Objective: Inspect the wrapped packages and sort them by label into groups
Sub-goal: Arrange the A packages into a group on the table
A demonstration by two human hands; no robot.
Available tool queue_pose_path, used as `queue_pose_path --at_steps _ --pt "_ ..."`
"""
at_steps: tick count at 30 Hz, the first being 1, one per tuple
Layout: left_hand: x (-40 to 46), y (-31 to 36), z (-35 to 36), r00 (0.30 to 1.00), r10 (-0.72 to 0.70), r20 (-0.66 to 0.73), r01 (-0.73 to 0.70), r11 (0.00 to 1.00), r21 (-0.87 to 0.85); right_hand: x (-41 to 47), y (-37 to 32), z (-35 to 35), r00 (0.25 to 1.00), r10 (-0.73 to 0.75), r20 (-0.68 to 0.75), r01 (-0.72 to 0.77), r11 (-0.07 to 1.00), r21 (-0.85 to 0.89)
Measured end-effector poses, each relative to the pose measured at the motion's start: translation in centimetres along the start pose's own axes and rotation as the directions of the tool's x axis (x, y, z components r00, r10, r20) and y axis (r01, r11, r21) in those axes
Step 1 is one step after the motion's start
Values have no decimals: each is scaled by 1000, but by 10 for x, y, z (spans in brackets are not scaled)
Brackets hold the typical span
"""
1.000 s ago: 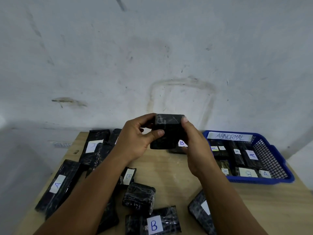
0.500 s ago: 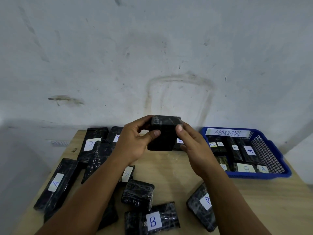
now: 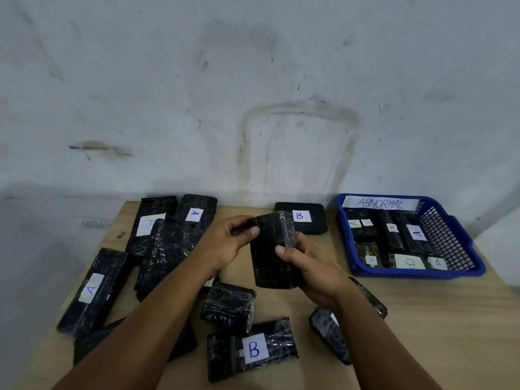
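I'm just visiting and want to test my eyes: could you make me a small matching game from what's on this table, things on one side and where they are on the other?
Things:
1. blue basket
2. package without a visible label
3. flat B package
4. long A package

Places:
a. left edge of the table
b. held in both hands
c. right side of the table
d. far edge, by the wall

Pairs: 1-c, 2-b, 3-d, 4-a

Black package (image 3: 274,254) between both hands

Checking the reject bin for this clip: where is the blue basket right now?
The blue basket sits at the table's far right by the wall, right of the flat B package, holding several labelled packages.
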State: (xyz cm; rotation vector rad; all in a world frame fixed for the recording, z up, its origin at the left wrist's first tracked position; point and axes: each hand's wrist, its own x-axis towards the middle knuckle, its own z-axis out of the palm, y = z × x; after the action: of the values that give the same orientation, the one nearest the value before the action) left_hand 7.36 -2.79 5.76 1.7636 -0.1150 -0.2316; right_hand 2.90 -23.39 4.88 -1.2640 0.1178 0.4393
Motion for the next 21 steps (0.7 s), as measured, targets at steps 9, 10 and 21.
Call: queue_pose_path --at_steps 9,10,21 --pt "17 -70 12 970 -239 35 225 946 234 22 31 -21 969 155 -192 -169 984 -61" --pt "18 -79 13 968 -252 -4 240 917 320 29 36 -22 959 145 -245 -185 971 -149" --pt "16 -131 2 990 -97 -99 138 742 656 102 112 -17 841 -190 -507 -450 277 -849"
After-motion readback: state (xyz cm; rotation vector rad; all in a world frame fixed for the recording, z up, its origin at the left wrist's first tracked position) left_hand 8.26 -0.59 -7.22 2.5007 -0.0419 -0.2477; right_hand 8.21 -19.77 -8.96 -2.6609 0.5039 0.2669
